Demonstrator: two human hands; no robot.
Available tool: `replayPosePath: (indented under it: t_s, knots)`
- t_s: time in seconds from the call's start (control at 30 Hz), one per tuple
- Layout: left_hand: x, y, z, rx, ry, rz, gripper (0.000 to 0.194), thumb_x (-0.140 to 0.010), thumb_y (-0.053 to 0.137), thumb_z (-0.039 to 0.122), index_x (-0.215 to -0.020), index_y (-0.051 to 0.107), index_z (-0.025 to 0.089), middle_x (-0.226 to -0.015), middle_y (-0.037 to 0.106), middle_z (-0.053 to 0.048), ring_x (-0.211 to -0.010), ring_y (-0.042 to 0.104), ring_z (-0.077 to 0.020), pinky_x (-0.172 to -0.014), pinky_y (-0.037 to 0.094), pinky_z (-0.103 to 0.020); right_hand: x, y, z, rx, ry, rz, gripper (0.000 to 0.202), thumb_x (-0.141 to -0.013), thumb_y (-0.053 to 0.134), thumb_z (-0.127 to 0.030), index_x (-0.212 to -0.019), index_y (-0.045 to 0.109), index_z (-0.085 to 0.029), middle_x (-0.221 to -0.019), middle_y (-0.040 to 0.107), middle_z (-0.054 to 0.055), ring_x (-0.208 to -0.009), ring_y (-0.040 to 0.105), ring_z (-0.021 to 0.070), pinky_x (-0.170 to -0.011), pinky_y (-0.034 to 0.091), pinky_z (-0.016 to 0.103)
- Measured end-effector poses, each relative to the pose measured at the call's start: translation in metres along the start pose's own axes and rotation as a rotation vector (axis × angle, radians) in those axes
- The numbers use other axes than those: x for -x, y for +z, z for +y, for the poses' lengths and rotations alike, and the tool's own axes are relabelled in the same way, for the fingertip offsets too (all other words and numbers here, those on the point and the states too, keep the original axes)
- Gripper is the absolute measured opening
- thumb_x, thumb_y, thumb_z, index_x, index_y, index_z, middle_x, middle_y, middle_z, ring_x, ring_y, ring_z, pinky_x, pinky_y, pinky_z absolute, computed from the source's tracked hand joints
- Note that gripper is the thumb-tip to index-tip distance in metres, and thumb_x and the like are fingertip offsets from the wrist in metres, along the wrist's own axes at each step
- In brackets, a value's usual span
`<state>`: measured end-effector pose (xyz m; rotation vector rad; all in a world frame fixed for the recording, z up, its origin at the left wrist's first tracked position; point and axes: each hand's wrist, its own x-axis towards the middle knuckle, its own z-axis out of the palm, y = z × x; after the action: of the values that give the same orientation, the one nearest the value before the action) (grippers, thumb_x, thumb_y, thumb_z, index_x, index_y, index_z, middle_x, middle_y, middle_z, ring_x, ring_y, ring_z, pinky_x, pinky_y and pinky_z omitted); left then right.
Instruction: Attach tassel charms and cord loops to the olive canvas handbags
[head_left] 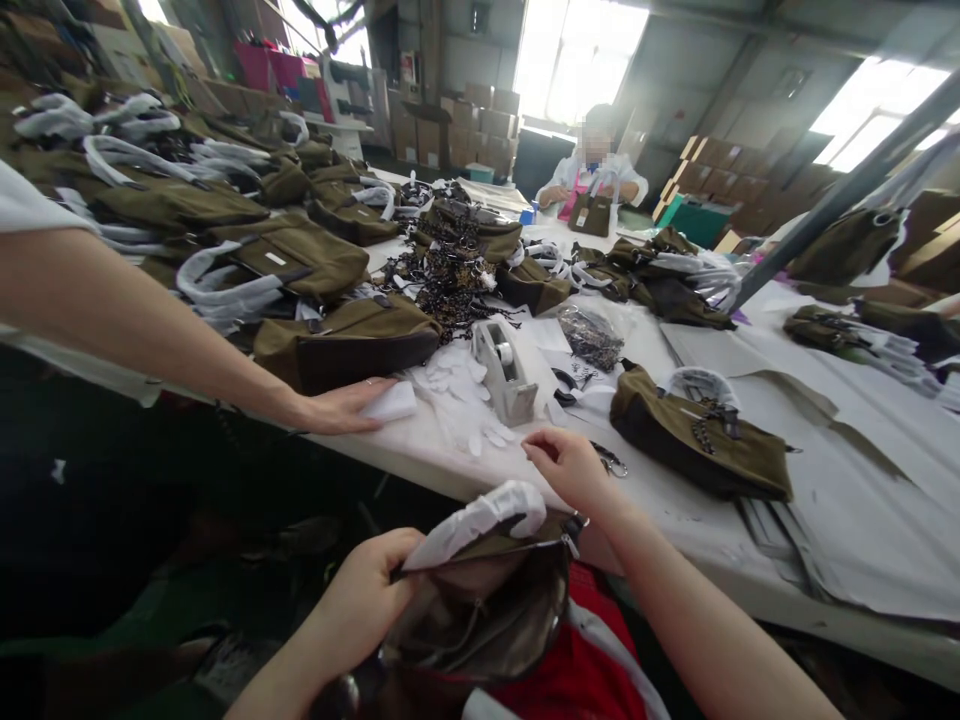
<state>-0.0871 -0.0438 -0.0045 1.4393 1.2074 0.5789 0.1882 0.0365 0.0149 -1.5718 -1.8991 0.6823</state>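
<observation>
An olive handbag hangs open in front of me below the table edge, its grey lining and zip showing. My left hand grips its rim beside the white-wrapped handle. Over the table edge, beyond the bag, my right hand is closed with its fingers curled together; whatever they pinch, if anything, is too small to make out. Close to it are a metal clasp with a dark chain, a white tape dispenser and a pile of white paper tags.
From the left, another person's hand rests beside a folded white paper. Olive bags are heaped at left, beside tangled chains. One bag lies at right. A co-worker holds a bag across the table.
</observation>
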Motion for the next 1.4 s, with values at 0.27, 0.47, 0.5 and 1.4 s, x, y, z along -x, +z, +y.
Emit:
replayPosePath:
  t_s: [0.27,0.47,0.5,1.4]
  knots:
    - [0.007,0.007,0.009,-0.068,0.071,0.011,0.017,-0.076,0.059,0.026,-0.073,0.073,0.016,-0.079,0.070,-0.004,-0.077,0.063,-0.0195,-0.072,0.050,-0.025,-0.039,0.033,-0.001,0.383,-0.001,-0.111,0.023,-0.086,0.060,-0.023,-0.108,0.067,-0.018,-0.099,0.072,0.006,-0.096,0.064,0.0214,-0.085,0.043,0.029]
    - [0.008,0.008,0.006,-0.086,0.071,0.023,0.017,-0.075,0.058,0.024,-0.073,0.073,0.016,-0.078,0.068,-0.004,-0.077,0.062,-0.0190,-0.071,0.048,-0.025,-0.048,0.048,-0.003,0.526,0.067,-0.185,0.032,-0.087,0.061,-0.033,-0.114,0.065,-0.017,-0.103,0.073,0.009,-0.095,0.066,0.0226,-0.079,0.043,0.029]
    - [0.008,0.008,0.005,-0.091,0.072,0.023,0.017,-0.075,0.057,0.023,-0.073,0.073,0.016,-0.079,0.068,-0.004,-0.077,0.062,-0.0189,-0.071,0.048,-0.025,-0.048,0.049,-0.002,0.537,0.071,-0.189,0.028,-0.088,0.060,-0.032,-0.112,0.066,-0.018,-0.103,0.074,0.009,-0.095,0.067,0.0225,-0.078,0.043,0.029]
    - [0.004,0.005,0.007,-0.071,0.025,0.027,0.016,-0.074,0.058,0.025,-0.073,0.073,0.017,-0.078,0.070,-0.004,-0.081,0.066,-0.0221,-0.079,0.053,-0.028,-0.025,0.024,0.045,0.187,0.082,-0.006,0.030,-0.087,0.055,-0.033,-0.060,0.060,-0.020,-0.061,0.065,0.001,-0.060,0.056,0.0163,-0.061,0.036,0.027]
